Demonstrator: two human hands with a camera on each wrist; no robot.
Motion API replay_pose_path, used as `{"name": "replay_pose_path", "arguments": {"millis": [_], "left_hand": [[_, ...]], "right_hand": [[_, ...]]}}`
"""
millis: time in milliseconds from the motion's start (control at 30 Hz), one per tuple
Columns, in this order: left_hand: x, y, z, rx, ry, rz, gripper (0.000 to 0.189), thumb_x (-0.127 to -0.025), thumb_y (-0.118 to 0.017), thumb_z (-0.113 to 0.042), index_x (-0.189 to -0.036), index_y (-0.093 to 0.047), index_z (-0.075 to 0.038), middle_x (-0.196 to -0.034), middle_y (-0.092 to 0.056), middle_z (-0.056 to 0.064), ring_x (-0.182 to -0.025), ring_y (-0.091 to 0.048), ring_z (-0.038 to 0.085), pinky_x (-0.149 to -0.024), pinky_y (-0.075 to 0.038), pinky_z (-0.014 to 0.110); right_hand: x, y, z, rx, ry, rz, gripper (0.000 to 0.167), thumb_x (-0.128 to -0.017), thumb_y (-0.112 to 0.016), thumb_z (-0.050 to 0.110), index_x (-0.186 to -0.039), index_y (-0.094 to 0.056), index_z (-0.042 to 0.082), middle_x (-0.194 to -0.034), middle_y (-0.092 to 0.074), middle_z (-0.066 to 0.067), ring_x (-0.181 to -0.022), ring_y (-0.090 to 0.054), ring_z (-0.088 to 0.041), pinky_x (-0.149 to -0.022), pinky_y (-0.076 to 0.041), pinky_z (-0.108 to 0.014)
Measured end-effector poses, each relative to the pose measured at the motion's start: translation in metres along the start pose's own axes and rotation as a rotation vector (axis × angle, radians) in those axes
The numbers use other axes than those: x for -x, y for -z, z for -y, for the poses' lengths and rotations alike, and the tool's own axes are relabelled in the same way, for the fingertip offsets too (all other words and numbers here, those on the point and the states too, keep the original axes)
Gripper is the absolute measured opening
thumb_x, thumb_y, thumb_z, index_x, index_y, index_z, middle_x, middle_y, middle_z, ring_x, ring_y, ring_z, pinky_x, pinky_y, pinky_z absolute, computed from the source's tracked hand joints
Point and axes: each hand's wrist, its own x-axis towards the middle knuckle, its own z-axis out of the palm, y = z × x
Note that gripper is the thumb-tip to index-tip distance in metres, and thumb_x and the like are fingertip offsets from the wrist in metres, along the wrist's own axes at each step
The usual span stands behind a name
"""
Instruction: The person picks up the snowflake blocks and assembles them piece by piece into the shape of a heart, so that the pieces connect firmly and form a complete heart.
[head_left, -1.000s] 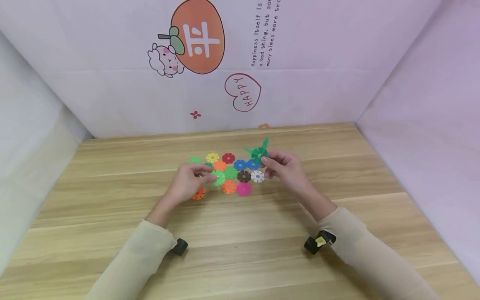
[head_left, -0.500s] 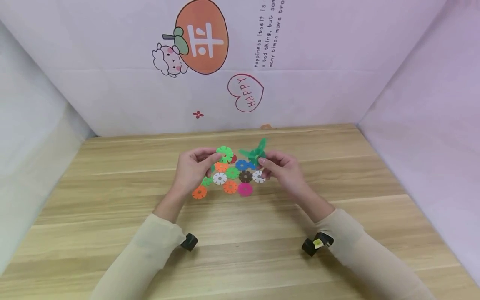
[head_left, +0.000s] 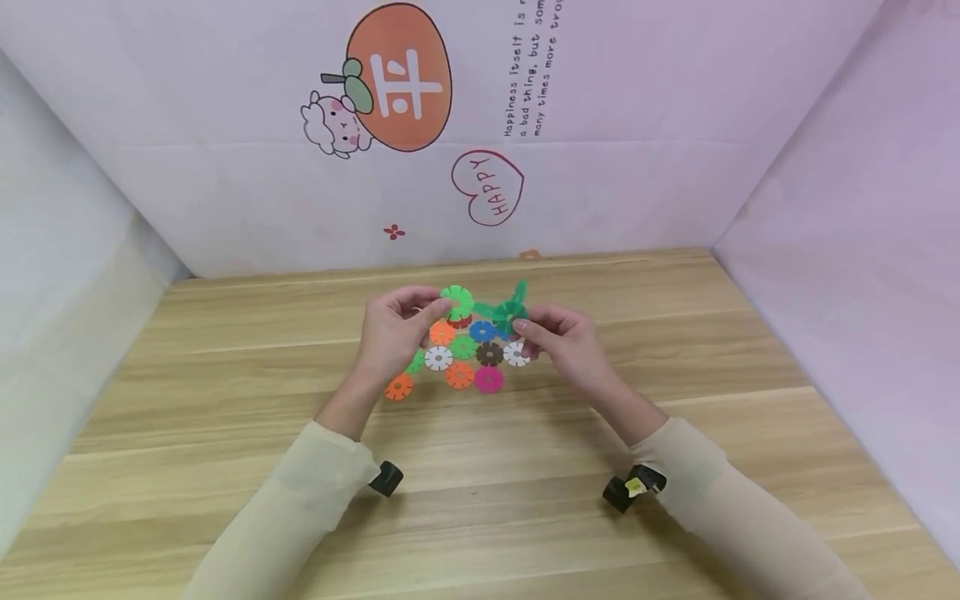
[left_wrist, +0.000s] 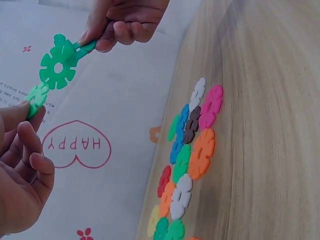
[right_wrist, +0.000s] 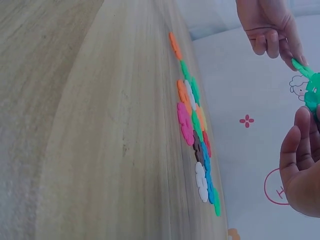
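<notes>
My left hand (head_left: 393, 333) pinches a light green notched plastic disc (head_left: 463, 310) by its edge, between thumb and fingers. Facing it, my right hand (head_left: 570, 343) pinches a darker green piece of several such discs (head_left: 501, 322) slotted together at angles. Both are held up above the table. The edge of the light green disc (left_wrist: 42, 93) meets or overlaps the nearest disc of the joined piece (left_wrist: 66, 79) in the left wrist view. Part of the joined piece is hidden behind my right fingers in the head view.
Below the hands, loose discs lie flat on the wooden table (head_left: 480, 500): a white one (head_left: 430, 359), a brown one (head_left: 481, 355), a pink one (head_left: 489, 389), an orange one (head_left: 399, 395) and several more. A printed white wall (head_left: 615, 167) stands behind the table.
My left hand has lifted the light green disc up from over the loose discs and brought it rightward to the joined piece. My right hand has shifted slightly left, tilting its piece.
</notes>
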Motion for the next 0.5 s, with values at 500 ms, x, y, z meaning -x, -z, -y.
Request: {"name": "replay_pose_path", "arguments": {"millis": [500], "left_hand": [[0.0014,-0.0069,0.0013,0.052,-0.033,0.044,0.013,-0.096,-0.076,-0.006,-0.100,-0.071,0.005,-0.080,-0.073,-0.002,-0.050,-0.047,0.012,-0.049,-0.044,0.021]], "right_hand": [[0.0008,-0.0033,0.0042,0.020,-0.017,-0.018,0.018,-0.102,-0.067,0.005,-0.105,-0.069,-0.013,-0.083,-0.073,0.001,-0.074,-0.067,-0.011,-0.073,-0.059,-0.025]]}}
